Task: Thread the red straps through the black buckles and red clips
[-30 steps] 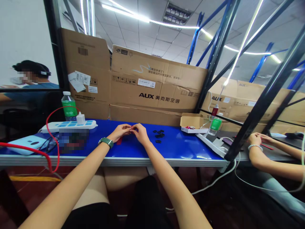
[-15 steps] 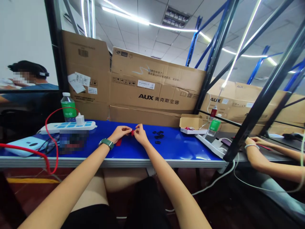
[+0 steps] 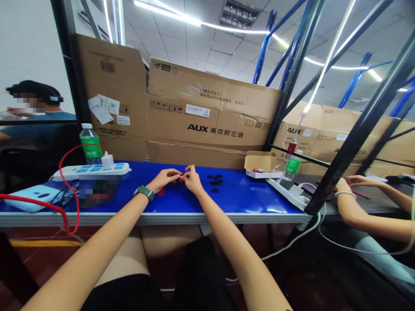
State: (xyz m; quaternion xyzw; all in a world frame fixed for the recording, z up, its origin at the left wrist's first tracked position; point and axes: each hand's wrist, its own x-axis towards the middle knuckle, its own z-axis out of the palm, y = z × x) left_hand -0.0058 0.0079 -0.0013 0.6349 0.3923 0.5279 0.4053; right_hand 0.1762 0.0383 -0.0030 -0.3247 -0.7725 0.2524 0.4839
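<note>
Both hands meet above the blue tabletop (image 3: 181, 205). My left hand (image 3: 166, 179), with a green-strapped watch at the wrist, pinches a small red piece (image 3: 182, 176) from its left side. My right hand (image 3: 192, 179) closes its thumb and fingers on the same piece from the right; its exact kind is too small to tell and fingers cover much of it. A flat red piece (image 3: 161, 191) lies on the table under my left hand. Right of my hands lie several small black parts (image 3: 215, 183), touched by neither hand.
A white power strip (image 3: 92, 171) and green-labelled bottle (image 3: 90, 144) stand left, beside a light blue box (image 3: 30, 198) and a red cable (image 3: 35, 203). An open carton (image 3: 262, 166) holds small pieces at right. Cardboard walls the back; a co-worker's arms (image 3: 359, 211) are beyond the black post.
My fingers have drawn slightly closer around the small red piece, and my right index finger has shifted. The whole view has tilted a little. At right, the co-worker's hands have moved.
</note>
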